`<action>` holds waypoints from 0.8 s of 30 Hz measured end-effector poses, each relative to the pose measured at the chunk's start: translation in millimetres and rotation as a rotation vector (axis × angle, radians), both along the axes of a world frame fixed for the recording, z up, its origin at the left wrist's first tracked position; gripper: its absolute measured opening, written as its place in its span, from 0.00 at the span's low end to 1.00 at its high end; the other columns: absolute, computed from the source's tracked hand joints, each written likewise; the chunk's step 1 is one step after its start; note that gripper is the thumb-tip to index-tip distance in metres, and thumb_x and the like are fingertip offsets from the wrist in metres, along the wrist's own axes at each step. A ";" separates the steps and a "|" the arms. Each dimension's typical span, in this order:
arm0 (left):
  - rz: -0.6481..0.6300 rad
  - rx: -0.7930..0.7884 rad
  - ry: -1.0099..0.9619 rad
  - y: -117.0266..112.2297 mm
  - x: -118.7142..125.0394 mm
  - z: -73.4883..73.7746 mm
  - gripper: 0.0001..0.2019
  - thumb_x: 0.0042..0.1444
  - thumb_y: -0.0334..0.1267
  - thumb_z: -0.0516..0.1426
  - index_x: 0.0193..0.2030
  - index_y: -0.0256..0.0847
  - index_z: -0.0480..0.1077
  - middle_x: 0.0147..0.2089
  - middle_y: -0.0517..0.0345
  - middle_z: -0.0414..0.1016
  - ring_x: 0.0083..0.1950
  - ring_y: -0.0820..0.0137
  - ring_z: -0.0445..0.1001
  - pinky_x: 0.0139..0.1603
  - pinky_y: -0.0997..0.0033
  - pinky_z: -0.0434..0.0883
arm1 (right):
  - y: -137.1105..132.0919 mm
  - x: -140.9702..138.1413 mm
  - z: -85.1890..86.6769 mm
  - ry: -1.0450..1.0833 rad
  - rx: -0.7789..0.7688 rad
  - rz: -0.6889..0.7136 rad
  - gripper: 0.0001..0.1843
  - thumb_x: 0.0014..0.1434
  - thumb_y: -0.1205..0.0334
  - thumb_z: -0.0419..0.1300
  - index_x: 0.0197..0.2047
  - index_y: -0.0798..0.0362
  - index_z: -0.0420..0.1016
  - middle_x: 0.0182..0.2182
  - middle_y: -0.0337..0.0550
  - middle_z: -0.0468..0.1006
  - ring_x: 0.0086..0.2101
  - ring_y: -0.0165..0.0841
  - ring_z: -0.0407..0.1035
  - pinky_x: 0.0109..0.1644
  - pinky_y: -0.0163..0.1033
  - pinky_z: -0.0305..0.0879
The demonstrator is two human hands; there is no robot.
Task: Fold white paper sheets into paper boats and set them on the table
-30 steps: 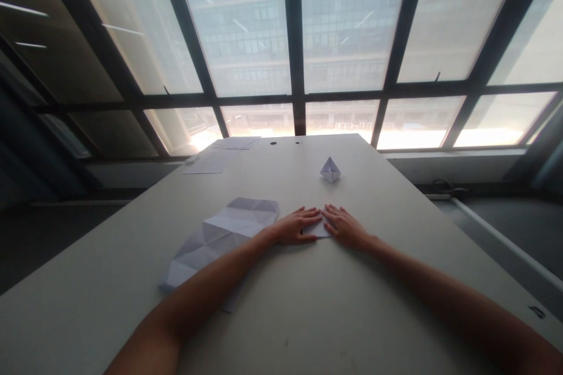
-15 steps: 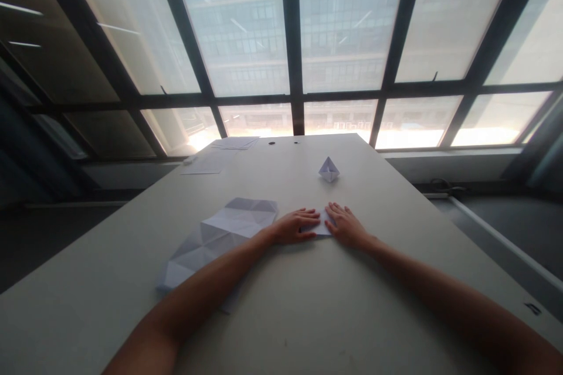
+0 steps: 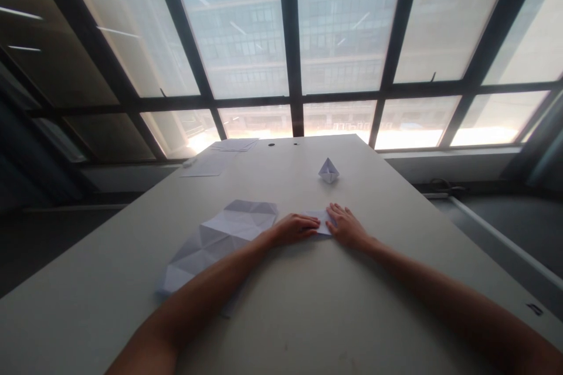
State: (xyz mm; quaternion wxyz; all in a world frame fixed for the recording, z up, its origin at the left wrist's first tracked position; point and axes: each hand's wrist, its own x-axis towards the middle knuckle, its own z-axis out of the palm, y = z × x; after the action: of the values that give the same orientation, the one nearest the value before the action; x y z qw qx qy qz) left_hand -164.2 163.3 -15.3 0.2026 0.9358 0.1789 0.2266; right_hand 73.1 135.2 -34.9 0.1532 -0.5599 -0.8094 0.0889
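A small folded piece of white paper (image 3: 324, 224) lies flat on the table between my two hands. Over its left part rests my left hand (image 3: 297, 228), fingers stretched across it and the thumb close beside them. My right hand (image 3: 346, 226) lies flat on the right end, fingers spread a little. Both hands hide much of the folded piece. Beyond them stands a finished-looking paper boat (image 3: 328, 171). Left of my left hand is a large creased sheet of paper (image 3: 224, 234), partly covered by my forearm.
The white table (image 3: 281, 328) runs toward a wall of tall windows (image 3: 248, 29). Several flat paper sheets (image 3: 204, 164) lie at its far left. Two dark round spots, one of them a small hole (image 3: 271, 145), mark the far end.
My left hand has drawn its fingers and thumb closer together on the folded paper, showing more of its top edge. My right hand has barely moved.
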 end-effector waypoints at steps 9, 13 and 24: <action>0.008 -0.007 0.001 7.0 -2.1 -1.6 0.15 0.63 0.43 0.59 0.52 0.38 0.77 0.54 0.45 0.79 0.53 0.62 0.79 0.58 0.66 0.72 | 1.6 -0.2 -1.1 0.010 0.007 -0.015 0.32 0.67 0.56 0.49 0.69 0.63 0.59 0.69 0.58 0.56 0.69 0.43 0.47 0.71 0.49 0.39; -0.018 0.060 0.012 2.8 -2.3 0.5 0.14 0.67 0.41 0.55 0.52 0.38 0.77 0.53 0.47 0.79 0.50 0.64 0.80 0.55 0.68 0.73 | 1.8 -0.3 -0.5 0.007 0.007 -0.016 0.31 0.67 0.56 0.49 0.69 0.63 0.58 0.69 0.58 0.56 0.69 0.43 0.47 0.71 0.50 0.40; 0.030 0.119 0.071 9.8 0.6 -7.9 0.18 0.66 0.41 0.55 0.62 0.44 0.70 0.65 0.48 0.68 0.68 0.62 0.64 0.70 0.56 0.59 | 0.3 -0.5 1.7 0.005 0.010 -0.011 0.31 0.67 0.55 0.48 0.69 0.61 0.59 0.69 0.58 0.56 0.69 0.43 0.47 0.71 0.50 0.41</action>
State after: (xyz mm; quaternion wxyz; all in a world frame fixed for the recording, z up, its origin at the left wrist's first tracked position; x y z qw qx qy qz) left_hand -163.7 173.2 -23.2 0.1367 0.9508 0.1863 0.2063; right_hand 72.6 135.5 -33.2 0.1584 -0.5634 -0.8064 0.0852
